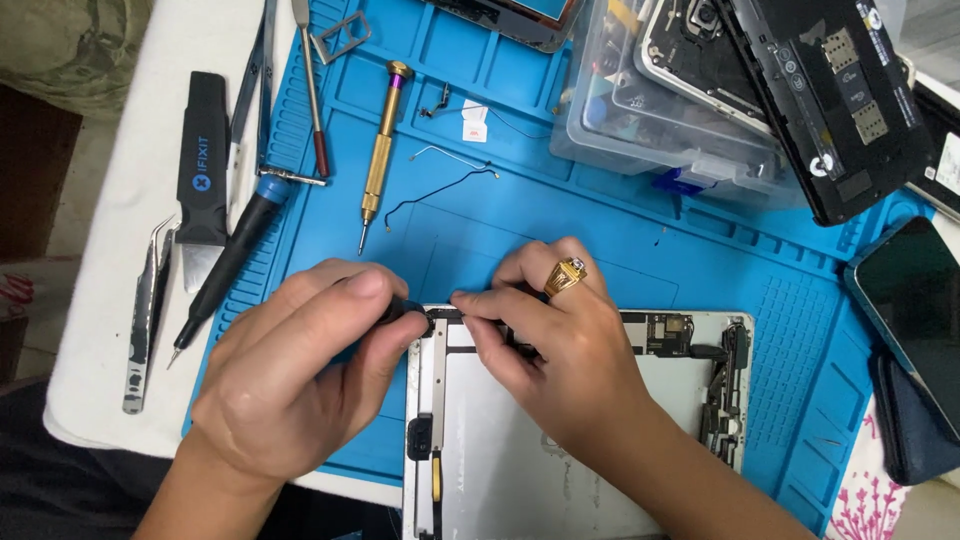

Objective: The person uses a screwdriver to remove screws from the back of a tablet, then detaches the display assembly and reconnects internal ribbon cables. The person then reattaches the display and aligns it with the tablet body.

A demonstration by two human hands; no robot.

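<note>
An opened tablet housing [560, 440] with bare silver metal and circuit boards along its top and right edges lies at the near edge of a blue work mat [620, 240]. My left hand [300, 370] is closed around a small dark tool whose tip meets the housing's top left corner. My right hand [550, 340], wearing a gold ring, pinches something small at that same corner with thumb and forefinger. The part under my fingers is hidden.
A brass screwdriver [380, 150], loose thin cables [440, 190], a black-handled screwdriver [235, 250], a black scraper [202, 160] and tweezers [145, 320] lie to the left. At the back right are a clear parts box [650, 110] and a dark open device [830, 100]. A phone [915, 300] is at the right.
</note>
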